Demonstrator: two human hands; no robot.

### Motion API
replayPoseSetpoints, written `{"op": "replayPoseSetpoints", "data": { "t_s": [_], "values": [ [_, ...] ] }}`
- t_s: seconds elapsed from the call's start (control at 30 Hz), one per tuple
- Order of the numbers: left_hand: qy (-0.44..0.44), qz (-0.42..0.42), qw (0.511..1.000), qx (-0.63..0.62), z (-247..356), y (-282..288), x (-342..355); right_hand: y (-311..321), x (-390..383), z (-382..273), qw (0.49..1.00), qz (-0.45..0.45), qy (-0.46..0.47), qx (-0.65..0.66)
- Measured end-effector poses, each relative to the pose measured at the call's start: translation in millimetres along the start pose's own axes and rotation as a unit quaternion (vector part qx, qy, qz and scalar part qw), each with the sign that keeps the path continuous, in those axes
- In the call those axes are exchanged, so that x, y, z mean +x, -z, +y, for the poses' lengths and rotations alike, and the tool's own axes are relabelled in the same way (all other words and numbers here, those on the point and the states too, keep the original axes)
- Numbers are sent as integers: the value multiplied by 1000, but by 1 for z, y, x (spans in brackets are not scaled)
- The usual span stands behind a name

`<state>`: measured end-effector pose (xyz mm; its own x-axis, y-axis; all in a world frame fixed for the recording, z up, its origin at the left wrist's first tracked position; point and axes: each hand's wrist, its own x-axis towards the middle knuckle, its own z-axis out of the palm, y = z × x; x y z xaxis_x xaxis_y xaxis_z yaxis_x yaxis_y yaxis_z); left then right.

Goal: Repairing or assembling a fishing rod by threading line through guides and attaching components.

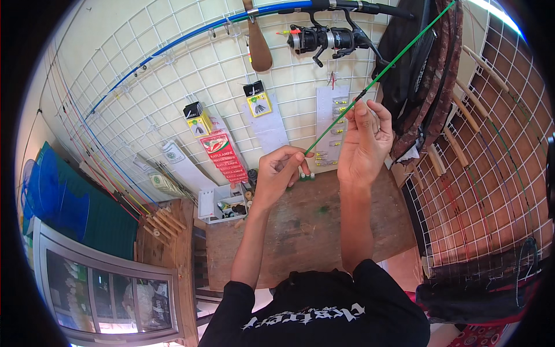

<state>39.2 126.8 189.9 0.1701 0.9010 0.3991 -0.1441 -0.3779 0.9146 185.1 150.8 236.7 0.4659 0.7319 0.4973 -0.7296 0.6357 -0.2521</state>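
Observation:
A thin green fishing rod (399,56) slants from my hands up to the top right, with a short black band (361,94) around it. My left hand (280,173) is closed, its thumb and forefinger pinching the rod's lower end. Just below the black band, my right hand (367,139) has thumb and forefinger drawn together at the rod, while its other fingers curl loosely. Whether a fine thread is also between those fingertips is too small to tell. Both hands are raised above a worn wooden tabletop (277,243).
A white divided box (211,207) of small items stands left of my left forearm. Behind, a white wire grid holds a blue rod (196,39), a reel (324,39) and hanging packets (222,156). Rods with wooden handles (457,147) hang at right; a glass-fronted cabinet (110,289) stands at left.

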Motion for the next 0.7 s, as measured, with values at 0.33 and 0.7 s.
{"op": "replayPoseSetpoints", "data": {
  "t_s": [0.33, 0.7],
  "values": [
    [-1, -3, 1000, 2, 0, 1, 0, -1, 0, 1, 999, 10, 14, -32],
    [0, -13, 1000, 1, -2, 1, 0, -9, 2, -2, 999, 35, 25, -31]
  ]
}}
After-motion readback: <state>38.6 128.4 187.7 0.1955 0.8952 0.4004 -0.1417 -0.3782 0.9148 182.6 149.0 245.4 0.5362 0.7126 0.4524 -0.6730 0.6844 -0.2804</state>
